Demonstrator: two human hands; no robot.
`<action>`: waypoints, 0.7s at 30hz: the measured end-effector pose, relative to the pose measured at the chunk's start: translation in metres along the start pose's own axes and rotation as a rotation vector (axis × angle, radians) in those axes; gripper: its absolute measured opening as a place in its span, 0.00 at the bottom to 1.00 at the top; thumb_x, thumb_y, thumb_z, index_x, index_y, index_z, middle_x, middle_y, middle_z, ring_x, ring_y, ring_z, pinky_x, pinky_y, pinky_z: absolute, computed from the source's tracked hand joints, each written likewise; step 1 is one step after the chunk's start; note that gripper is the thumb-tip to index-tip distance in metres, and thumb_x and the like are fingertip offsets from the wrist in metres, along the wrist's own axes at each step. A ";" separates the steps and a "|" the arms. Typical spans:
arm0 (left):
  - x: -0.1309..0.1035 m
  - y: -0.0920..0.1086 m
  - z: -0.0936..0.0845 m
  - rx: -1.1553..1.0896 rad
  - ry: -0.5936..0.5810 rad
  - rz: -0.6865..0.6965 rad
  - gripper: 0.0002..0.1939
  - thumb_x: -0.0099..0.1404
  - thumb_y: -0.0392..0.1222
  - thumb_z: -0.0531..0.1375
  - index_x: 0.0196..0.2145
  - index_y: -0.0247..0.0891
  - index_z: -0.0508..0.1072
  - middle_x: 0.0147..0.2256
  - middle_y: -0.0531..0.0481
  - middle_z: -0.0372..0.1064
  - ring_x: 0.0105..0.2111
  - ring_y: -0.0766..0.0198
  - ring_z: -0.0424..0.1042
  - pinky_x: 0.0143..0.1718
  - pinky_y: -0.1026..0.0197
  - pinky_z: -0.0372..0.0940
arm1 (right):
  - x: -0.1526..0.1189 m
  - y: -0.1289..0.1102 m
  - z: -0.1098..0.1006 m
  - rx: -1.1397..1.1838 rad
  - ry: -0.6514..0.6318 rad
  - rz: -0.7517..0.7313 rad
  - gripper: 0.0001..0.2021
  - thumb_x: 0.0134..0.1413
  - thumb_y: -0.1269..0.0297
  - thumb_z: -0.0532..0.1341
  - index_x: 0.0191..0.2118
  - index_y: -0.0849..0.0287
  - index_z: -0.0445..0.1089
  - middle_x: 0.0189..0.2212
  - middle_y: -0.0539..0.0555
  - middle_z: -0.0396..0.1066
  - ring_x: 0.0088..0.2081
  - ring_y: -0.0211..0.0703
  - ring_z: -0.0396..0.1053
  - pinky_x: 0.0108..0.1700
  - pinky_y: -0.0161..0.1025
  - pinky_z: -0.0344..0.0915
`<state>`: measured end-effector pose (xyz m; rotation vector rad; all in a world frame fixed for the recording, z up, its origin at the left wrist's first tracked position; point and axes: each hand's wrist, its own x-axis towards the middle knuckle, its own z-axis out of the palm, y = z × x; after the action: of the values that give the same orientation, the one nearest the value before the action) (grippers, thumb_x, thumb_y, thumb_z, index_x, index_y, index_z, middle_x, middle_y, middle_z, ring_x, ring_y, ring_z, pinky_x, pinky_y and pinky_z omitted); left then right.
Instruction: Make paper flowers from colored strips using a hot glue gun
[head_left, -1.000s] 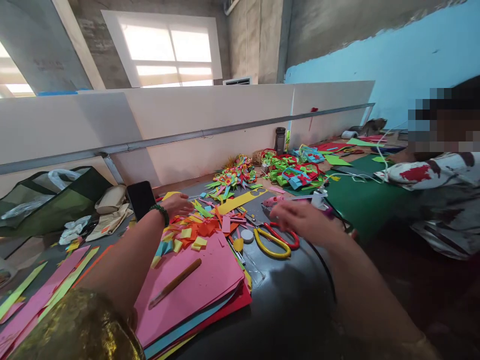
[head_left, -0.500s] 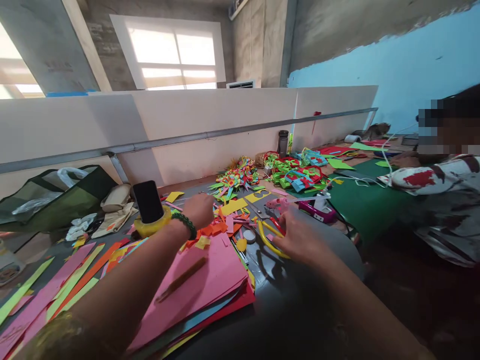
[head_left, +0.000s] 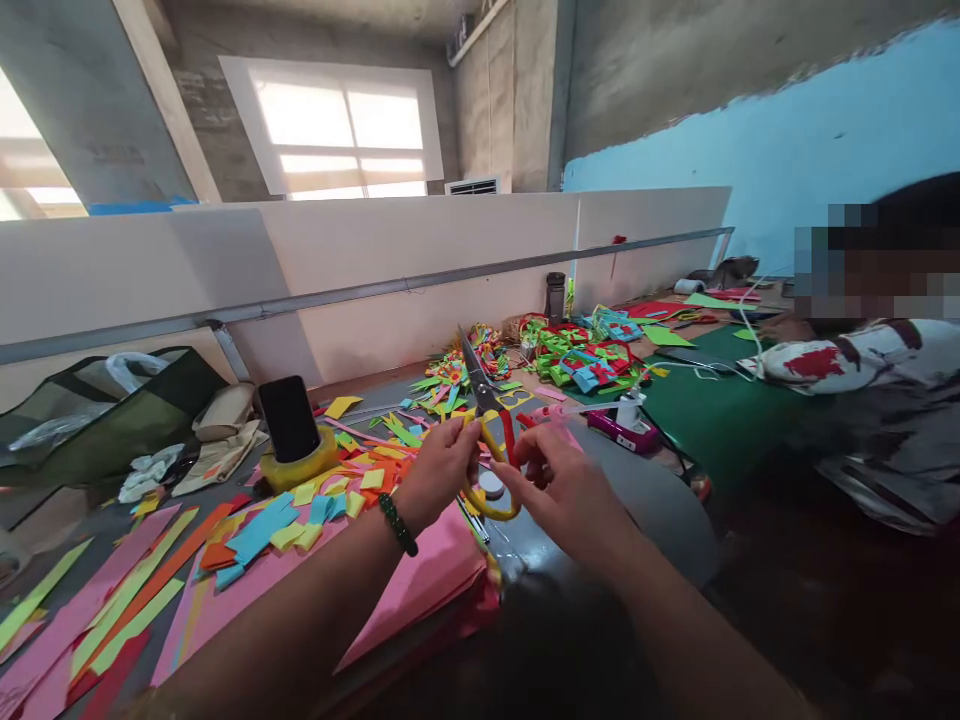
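Scissors (head_left: 480, 380) with yellow and red handles are held up between my two hands, blades pointing up and away. My left hand (head_left: 441, 468), with a green bead bracelet at the wrist, grips the left side of the yellow handle. On the other side, my right hand (head_left: 559, 480) has its fingers at the red and yellow handle, thumb and fingers curled round it. Pink paper sheets (head_left: 427, 580) lie below my left hand, with small blue and yellow paper pieces (head_left: 262, 525) on the paper to its left.
A phone (head_left: 289, 418) leans on a yellow tape roll (head_left: 300, 462). Behind are woven paper bundles (head_left: 589, 360) and a dark bottle (head_left: 555, 297). A purple tool (head_left: 624, 432) lies right. A person (head_left: 862, 350) sits at the green mat (head_left: 690, 400). A green bag (head_left: 150, 410) stands left.
The scissors have come up off the table, blades now raised. My left hand has moved right to their handle. Blue and yellow pieces now show where my left forearm was.
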<state>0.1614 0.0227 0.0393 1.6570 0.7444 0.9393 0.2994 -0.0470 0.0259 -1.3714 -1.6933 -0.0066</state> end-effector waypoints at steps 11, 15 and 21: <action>-0.046 0.014 -0.011 0.357 0.088 0.091 0.17 0.65 0.49 0.49 0.21 0.40 0.55 0.20 0.58 0.48 0.21 0.69 0.47 0.23 0.64 0.46 | 0.063 0.005 0.009 0.890 -0.047 0.319 0.24 0.40 0.41 0.65 0.26 0.60 0.66 0.19 0.47 0.63 0.20 0.32 0.57 0.21 0.31 0.52; -0.054 0.011 -0.005 0.388 0.112 0.086 0.17 0.65 0.48 0.49 0.20 0.40 0.54 0.20 0.57 0.50 0.22 0.67 0.49 0.23 0.63 0.47 | 0.059 0.002 0.034 1.015 -0.067 0.392 0.25 0.38 0.39 0.64 0.22 0.58 0.59 0.15 0.43 0.53 0.16 0.29 0.47 0.17 0.31 0.46; -0.057 0.010 -0.009 0.409 0.170 0.052 0.16 0.65 0.47 0.49 0.21 0.40 0.56 0.20 0.57 0.53 0.22 0.67 0.51 0.24 0.63 0.47 | 0.036 -0.005 0.028 1.111 -0.183 0.418 0.19 0.35 0.52 0.69 0.29 0.60 0.66 0.23 0.46 0.63 0.23 0.32 0.59 0.26 0.32 0.59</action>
<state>0.1252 -0.0236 0.0376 1.9730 1.0675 1.0223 0.2790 -0.0070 0.0354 -0.8159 -1.1518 1.1451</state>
